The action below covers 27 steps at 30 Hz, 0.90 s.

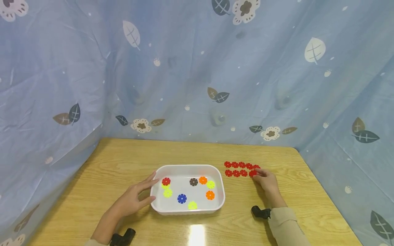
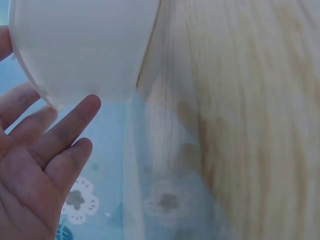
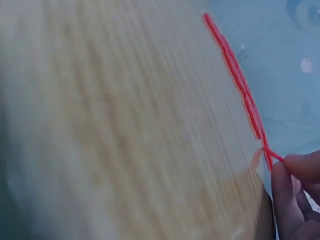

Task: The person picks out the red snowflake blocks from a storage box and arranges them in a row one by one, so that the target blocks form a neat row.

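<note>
My right hand (image 1: 268,184) pinches a red notched plastic disc (image 1: 252,173) by its edge, between thumb and finger. In the right wrist view that held disc (image 3: 273,154) tilts, its lower edge close to the wood, at the end of two rows of flat red discs (image 1: 242,165). The left hand (image 1: 132,201) rests with spread fingers against the left side of a white tray (image 1: 187,210), fingertips at its rim. Inside the tray lie a red disc (image 1: 166,181), a blue disc (image 1: 182,198), a brown disc (image 1: 193,181), two orange discs (image 1: 210,195) and several yellow discs (image 1: 192,205).
A wooden table (image 1: 129,155) carries everything, its far edge against a blue curtain (image 1: 184,68) printed with leaves and flowers. The curtain also hangs along both sides. Black wrist-worn devices (image 1: 261,212) sit at both wrists.
</note>
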Each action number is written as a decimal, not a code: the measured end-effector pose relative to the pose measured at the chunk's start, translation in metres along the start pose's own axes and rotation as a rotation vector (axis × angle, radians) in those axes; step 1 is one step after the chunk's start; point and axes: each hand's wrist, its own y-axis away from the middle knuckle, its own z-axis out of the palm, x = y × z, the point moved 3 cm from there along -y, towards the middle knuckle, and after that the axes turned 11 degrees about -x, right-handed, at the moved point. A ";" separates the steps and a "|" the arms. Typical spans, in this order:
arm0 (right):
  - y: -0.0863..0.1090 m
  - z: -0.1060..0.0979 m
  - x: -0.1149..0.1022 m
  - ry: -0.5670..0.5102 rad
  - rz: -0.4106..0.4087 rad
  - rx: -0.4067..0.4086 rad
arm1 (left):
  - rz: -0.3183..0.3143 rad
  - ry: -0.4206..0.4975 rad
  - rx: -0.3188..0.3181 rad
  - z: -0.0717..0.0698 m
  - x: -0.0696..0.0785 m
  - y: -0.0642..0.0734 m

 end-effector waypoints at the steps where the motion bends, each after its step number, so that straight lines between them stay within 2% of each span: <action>1: 0.000 0.000 0.001 0.030 -0.002 0.002 | 0.000 0.000 0.001 0.001 0.000 0.000; 9: -0.003 0.004 -0.004 0.284 -0.064 0.062 | 0.001 -0.002 0.004 0.000 0.002 0.000; 13: -0.002 0.005 -0.006 0.353 -0.093 0.089 | -0.021 0.010 -0.009 0.000 0.002 0.000; 19: 0.001 0.002 -0.006 0.356 -0.084 0.092 | -0.033 0.020 -0.017 -0.001 0.003 -0.001; 23: 0.007 0.000 -0.009 0.305 -0.072 0.072 | -0.030 0.017 -0.013 -0.002 0.004 0.000; 27: 0.018 0.001 -0.022 0.240 -0.107 0.026 | -0.024 0.020 -0.010 -0.002 0.004 0.001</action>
